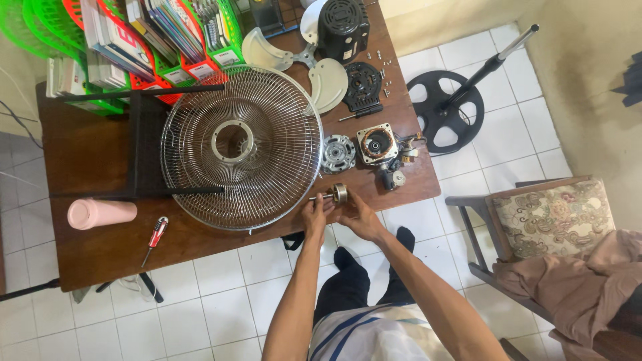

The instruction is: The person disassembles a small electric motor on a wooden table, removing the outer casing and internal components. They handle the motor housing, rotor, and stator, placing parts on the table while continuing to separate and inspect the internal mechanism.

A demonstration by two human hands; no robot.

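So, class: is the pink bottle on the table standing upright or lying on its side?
Lying on its side. The pink bottle shows its full length along the wooden table, left of the red-handled screwdriver.

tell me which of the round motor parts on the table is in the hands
The small brass-coloured rotor on its shaft, at the table's near edge. The silver round housing and the copper-wound stator lie untouched further back.

The green baskets (pixel 40 27) at eleven o'clock run off the top edge. The small screws (pixel 382 63) at one o'clock are too tiny to count. The draped cloth (pixel 588 281) at four o'clock is cut by the right edge.
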